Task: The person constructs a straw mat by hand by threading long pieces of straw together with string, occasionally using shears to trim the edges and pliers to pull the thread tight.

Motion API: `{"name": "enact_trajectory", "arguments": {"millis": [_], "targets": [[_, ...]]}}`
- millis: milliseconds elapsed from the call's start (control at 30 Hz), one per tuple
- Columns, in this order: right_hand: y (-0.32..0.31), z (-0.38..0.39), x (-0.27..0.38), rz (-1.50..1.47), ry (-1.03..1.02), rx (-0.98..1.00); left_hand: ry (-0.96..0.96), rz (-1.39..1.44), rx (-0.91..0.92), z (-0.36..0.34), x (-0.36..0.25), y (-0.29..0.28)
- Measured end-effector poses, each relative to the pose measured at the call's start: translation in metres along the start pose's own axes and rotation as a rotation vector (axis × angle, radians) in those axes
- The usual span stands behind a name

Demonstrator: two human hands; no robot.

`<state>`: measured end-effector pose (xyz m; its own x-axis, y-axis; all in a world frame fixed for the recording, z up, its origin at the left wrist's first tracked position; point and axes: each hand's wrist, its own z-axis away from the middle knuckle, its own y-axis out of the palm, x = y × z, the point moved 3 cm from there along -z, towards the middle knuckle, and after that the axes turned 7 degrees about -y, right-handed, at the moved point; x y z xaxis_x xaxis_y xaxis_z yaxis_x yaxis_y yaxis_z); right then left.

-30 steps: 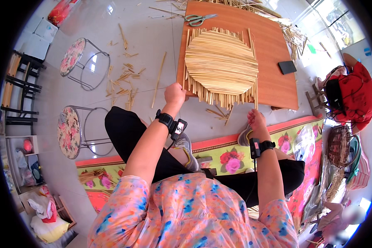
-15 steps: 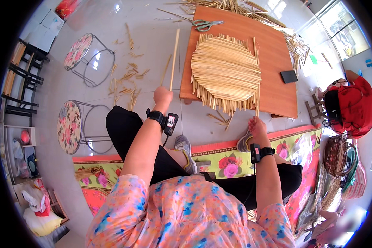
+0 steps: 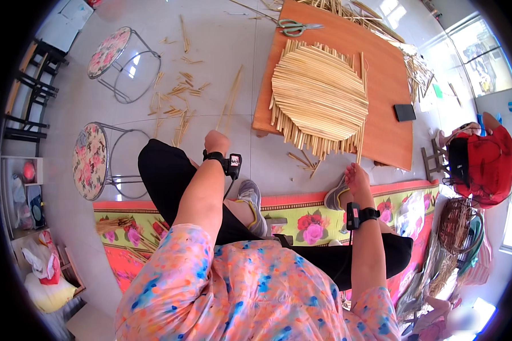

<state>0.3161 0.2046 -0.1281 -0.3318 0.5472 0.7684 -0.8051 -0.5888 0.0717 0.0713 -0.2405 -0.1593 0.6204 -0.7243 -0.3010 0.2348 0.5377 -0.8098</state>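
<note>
My left hand [image 3: 217,142] is closed in a fist left of the table, held over the floor. A thin straw stalk [image 3: 236,94] runs up from beside its knuckles; a second one lies close by, and the two are hard to separate. My right hand [image 3: 357,177] pinches the near end of a long straw stalk [image 3: 360,139] below the table's front edge. That stalk lies upright along the right side of a roughly round mat of straw stalks [image 3: 318,94], whose parallel top stalks cross others beneath. The mat rests on the brown table [image 3: 384,113].
Green-handled scissors [image 3: 294,26] and a black flat box [image 3: 404,112] lie on the table. Cut straw bits [image 3: 182,85] litter the floor beside two flowered stools [image 3: 109,45]. A flowered cloth [image 3: 301,224] spreads under my feet. Farther right are a red bag [image 3: 492,165] and a wicker basket [image 3: 456,221].
My left hand has moved slightly down and left, and its stalk no longer stands out upright as before. My right hand still pinches its stalk. The whole view has shifted a little.
</note>
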Motion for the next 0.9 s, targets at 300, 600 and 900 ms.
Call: {"name": "enact_trajectory", "arguments": {"millis": [300,600,900], "targets": [[0.009,0.0,-0.004,-0.023,-0.005,0.019,0.62,0.619,-0.023,-0.007,-0.069,-0.001],[0.012,0.002,-0.005,-0.045,-0.012,-0.006,0.586,0.416,0.223,0.061,-0.103,0.025],[0.015,0.006,-0.004,-0.018,-0.027,-0.056,0.44,0.438,0.298,0.082,-0.111,0.031]]}}
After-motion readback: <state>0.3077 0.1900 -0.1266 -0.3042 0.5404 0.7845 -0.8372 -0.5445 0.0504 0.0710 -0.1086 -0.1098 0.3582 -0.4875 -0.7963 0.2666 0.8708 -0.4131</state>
